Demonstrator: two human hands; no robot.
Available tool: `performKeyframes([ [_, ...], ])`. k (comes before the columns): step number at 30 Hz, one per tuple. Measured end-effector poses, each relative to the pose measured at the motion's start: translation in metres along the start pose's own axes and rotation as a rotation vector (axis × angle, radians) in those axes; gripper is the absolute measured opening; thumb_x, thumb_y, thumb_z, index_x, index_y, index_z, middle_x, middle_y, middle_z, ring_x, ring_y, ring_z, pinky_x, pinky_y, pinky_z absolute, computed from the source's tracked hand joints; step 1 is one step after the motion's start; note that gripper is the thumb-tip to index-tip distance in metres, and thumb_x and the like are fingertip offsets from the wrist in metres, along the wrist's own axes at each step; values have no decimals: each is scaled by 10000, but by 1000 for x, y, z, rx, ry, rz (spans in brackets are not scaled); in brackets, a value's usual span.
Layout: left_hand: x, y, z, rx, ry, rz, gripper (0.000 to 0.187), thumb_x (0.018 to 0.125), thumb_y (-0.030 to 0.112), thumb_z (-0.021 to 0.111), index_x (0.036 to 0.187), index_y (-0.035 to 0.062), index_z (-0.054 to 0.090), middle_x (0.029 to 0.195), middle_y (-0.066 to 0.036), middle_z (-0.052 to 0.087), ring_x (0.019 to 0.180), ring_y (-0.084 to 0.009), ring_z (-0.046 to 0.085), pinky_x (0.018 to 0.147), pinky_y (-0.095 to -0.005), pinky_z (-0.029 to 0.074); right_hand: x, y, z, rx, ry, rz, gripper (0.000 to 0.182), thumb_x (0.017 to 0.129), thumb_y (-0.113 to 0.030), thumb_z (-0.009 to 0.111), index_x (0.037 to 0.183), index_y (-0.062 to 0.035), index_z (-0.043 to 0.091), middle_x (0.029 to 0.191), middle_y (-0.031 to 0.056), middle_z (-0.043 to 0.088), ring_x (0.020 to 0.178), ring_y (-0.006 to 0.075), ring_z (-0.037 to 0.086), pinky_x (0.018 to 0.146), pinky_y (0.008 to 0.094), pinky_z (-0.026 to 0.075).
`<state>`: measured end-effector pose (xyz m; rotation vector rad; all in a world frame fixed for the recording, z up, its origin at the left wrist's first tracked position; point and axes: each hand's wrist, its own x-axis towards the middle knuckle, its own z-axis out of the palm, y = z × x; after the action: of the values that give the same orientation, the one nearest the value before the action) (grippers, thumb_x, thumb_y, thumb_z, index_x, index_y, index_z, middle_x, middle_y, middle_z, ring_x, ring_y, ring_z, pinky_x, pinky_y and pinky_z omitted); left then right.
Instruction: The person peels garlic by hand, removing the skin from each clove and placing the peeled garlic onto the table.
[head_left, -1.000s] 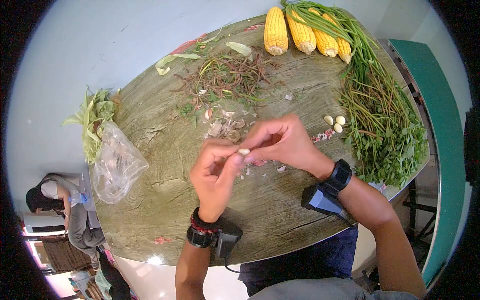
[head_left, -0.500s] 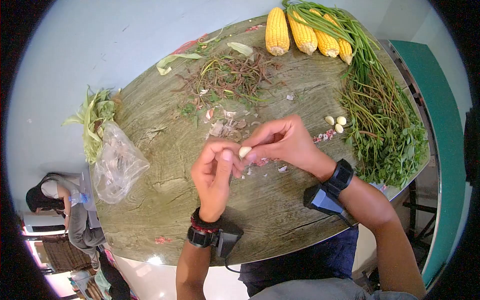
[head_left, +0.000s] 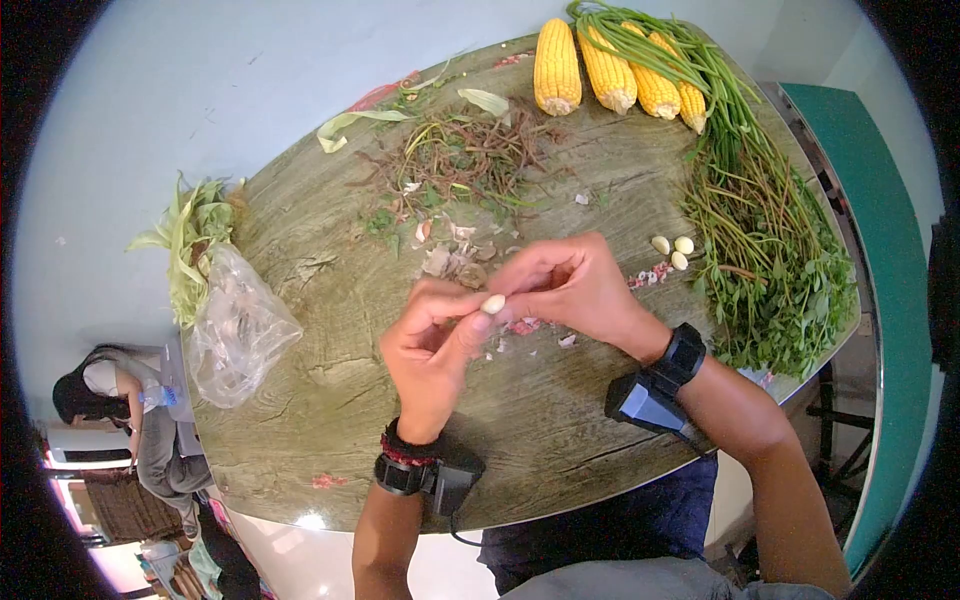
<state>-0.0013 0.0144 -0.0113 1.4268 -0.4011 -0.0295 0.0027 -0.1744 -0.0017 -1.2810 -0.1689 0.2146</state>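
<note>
A pale garlic clove (head_left: pixel 493 304) is pinched between the fingertips of both hands above the middle of the table. My left hand (head_left: pixel 432 335) is closed on its left side, thumb and forefinger against it. From the right, my right hand (head_left: pixel 575 290) grips the same clove with thumb and forefinger. Papery garlic skins (head_left: pixel 455 262) lie just beyond my hands, partly hidden by the fingers. To the right of my right hand, 3 peeled garlic cloves (head_left: pixel 680 248) rest close together.
Yellow corn cobs (head_left: pixel 557 70) and long green stems (head_left: pixel 720 110) lie at the back right, above leafy greens (head_left: pixel 800 290). Trimmed stalks (head_left: pixel 470 150) are heaped behind the skins. A clear plastic bag (head_left: pixel 240 330) and corn husks (head_left: pixel 190 240) sit left. A person (head_left: pixel 120 400) sits beyond.
My left thumb has moved up and right, against the garlic clove. The clove has shifted slightly; my right hand has stayed nearly in place.
</note>
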Motion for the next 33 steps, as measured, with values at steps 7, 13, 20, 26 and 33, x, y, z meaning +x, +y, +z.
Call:
performKeyframes([
  [7, -1, -2, 3, 162, 86, 46, 143, 800, -93, 681, 923, -20, 681, 932, -69, 602, 773, -103, 570, 621, -210, 461, -1, 0, 0, -91, -41, 50, 224, 809, 4, 721, 1029, 24, 683, 909, 77, 702, 778, 93, 654, 651, 212, 546],
  [13, -1, 1, 6, 159, 124, 50, 140, 799, -96, 678, 917, -20, 680, 930, -67, 601, 777, -105, 573, 620, -209, 460, -1, 4, 2, 60, -88, -13, 202, 840, -71, 713, 1034, -17, 701, 874, 39, 708, 727, 41, 618, 585, 189, 484],
  [20, 3, 2, 2, 63, 65, 27, 41, 877, -23, 624, 911, -21, 646, 902, -56, 579, 623, -66, 534, 520, -194, 416, 0, -1, -2, 87, -136, 81, 252, 854, -15, 677, 1099, 28, 633, 943, 95, 698, 866, 147, 679, 651, 218, 533],
  [26, 1, 4, 5, -113, 233, -93, 71, 892, -7, 610, 962, -8, 621, 914, -45, 565, 622, -69, 533, 533, -200, 425, 0, -3, -3, 133, -102, 106, 207, 852, -8, 674, 1051, 20, 628, 965, 99, 693, 857, 163, 688, 680, 235, 556],
  [33, 0, 5, 5, 160, 91, 60, 199, 824, -42, 672, 1020, -14, 654, 963, -49, 578, 761, -93, 562, 636, -209, 447, 2, 6, -5, 152, -96, 23, 200, 845, -74, 710, 1034, -33, 661, 905, 42, 706, 712, 47, 614, 553, 185, 482],
])
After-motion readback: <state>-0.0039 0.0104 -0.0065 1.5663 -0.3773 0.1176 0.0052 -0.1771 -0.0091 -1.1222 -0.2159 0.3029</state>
